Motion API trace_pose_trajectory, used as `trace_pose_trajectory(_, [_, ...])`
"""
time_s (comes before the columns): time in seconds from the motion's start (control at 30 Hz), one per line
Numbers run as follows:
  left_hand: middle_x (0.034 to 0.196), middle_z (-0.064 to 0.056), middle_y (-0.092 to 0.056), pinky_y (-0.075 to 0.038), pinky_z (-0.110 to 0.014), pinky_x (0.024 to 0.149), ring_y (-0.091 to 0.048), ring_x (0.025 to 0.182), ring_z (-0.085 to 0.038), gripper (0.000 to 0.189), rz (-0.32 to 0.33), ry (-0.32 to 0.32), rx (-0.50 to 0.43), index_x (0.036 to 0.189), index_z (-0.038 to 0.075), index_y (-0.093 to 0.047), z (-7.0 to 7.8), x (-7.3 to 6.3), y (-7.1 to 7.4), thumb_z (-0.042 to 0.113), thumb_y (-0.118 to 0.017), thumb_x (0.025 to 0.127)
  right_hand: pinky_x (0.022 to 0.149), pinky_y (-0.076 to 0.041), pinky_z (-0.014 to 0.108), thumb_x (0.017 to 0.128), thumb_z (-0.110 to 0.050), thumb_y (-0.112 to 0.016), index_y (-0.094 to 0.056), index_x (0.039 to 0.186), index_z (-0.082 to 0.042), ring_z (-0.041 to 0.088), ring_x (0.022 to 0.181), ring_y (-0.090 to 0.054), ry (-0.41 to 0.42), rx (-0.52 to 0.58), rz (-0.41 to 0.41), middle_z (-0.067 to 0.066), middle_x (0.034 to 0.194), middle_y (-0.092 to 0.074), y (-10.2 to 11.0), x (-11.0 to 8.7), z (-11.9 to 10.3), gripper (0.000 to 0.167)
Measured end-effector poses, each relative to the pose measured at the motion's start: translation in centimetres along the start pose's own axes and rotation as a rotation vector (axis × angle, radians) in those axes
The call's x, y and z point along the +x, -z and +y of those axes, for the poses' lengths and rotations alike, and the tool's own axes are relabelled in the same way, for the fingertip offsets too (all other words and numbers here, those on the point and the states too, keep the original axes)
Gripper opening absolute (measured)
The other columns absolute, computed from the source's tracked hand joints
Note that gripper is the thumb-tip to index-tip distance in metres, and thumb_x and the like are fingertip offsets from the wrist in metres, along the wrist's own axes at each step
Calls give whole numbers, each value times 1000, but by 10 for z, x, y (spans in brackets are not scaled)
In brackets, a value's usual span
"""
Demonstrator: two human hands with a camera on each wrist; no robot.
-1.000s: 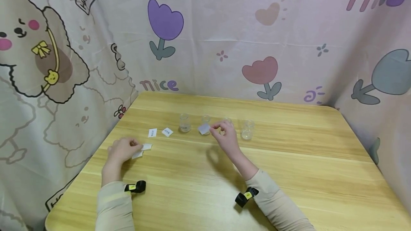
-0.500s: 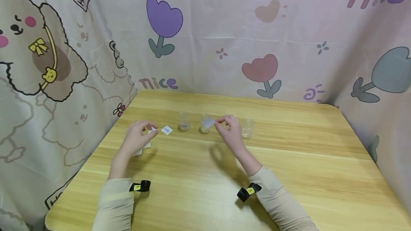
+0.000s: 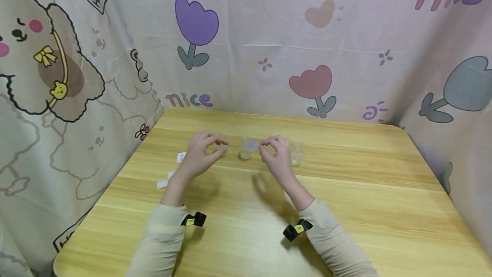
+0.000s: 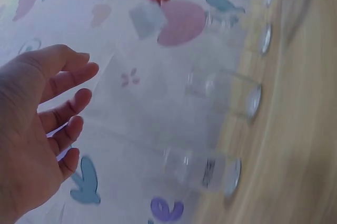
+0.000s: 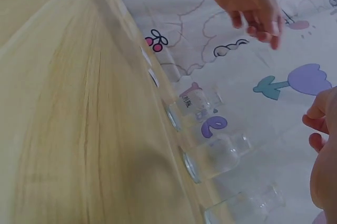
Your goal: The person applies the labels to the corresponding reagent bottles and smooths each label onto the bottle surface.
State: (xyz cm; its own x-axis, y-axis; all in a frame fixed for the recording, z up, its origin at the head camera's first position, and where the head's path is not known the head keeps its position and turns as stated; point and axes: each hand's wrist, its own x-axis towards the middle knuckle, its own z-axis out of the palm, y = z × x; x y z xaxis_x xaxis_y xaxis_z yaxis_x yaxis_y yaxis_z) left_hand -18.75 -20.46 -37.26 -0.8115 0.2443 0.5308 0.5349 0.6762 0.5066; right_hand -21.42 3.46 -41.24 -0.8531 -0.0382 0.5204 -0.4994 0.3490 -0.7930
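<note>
My right hand [image 3: 277, 157] pinches a small pale square label [image 3: 251, 145] between thumb and fingertip. The label hangs in front of the upper part of a small clear glass bottle [image 3: 246, 154], second from the left in a row. Whether they touch I cannot tell. My left hand [image 3: 201, 153] hovers before the leftmost bottle [image 4: 202, 170], which bears dark print; its fingers are loosely bent with nothing between them. In the head view this hand partly covers that bottle. Another bottle is mostly hidden behind my right hand, while the rightmost bottle [image 3: 297, 155] shows fully.
Several white paper labels lie on the table's left side, among them a printed one [image 3: 181, 157] and a plain one [image 3: 162, 184]. The wooden table [image 3: 346, 191] ends at a patterned curtain [image 3: 246, 33] behind the bottles. Each wrist carries a black camera strap [image 3: 297, 230].
My left hand has left the paper labels and moved right to the leftmost bottle. My right hand has shifted slightly right and up, still pinching its label.
</note>
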Motion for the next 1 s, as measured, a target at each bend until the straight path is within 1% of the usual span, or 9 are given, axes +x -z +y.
trace_pose_trajectory(0.1, [93,-6,-67,-38,-45,90,-55,95,-24,12,48,-71,19,93,11,-74,7,9,-11,17,-77,83,82,-30,32,84,-8,-71,-72,90,-3,24,94,-44,31,-18,10,13,98,-62,-1,0,1,8])
trace_pose_trajectory(0.17, [92,-5,-67,-38,-45,88,-55,92,-23,11,82,-105,46,90,13,-74,11,13,-18,17,-79,81,81,-30,32,83,-7,-71,-72,89,-3,26,93,-44,61,-37,17,13,97,-62,-1,-1,2,7])
trace_pose_trajectory(0.3, [92,-5,-66,-38,-46,87,-53,91,-24,11,117,-119,89,88,14,-75,20,19,-27,21,-79,81,80,-30,32,82,-6,-71,-72,87,-3,27,90,-45,128,-71,26,13,93,-62,-3,-2,2,6])
trace_pose_trajectory(0.37, [93,-5,-65,-38,-46,87,-52,92,-24,10,113,-109,111,88,15,-75,23,20,-30,22,-79,82,79,-30,32,81,-6,-72,-72,87,-4,27,89,-44,157,-94,22,12,92,-61,-4,-3,2,6])
trace_pose_trajectory(0.5, [98,-5,-66,-39,-47,88,-53,96,-25,11,81,-95,153,91,16,-75,26,21,-35,23,-77,83,78,-29,32,82,-7,-72,-72,87,-4,27,88,-44,201,-126,4,12,92,-61,-6,-5,2,6])
trace_pose_trajectory(0.67, [100,-5,-65,-38,-45,87,-52,97,-24,10,49,-105,173,91,16,-75,26,20,-39,23,-75,84,77,-29,32,82,-6,-72,-71,86,-3,27,87,-42,234,-143,-3,11,92,-59,-8,-7,2,5])
trace_pose_trajectory(0.83, [99,-4,-64,-37,-44,85,-51,96,-23,7,49,-113,178,89,18,-75,25,21,-41,22,-76,84,77,-29,32,82,-5,-72,-71,86,-3,25,87,-42,272,-171,-13,11,91,-59,-8,-9,3,5])
trace_pose_trajectory(1.0, [99,-3,-64,-37,-44,86,-51,96,-23,6,50,-126,177,88,17,-74,23,22,-42,21,-76,83,79,-30,34,82,-5,-70,-71,86,-2,26,88,-42,298,-173,-23,11,91,-59,-8,-9,2,5])
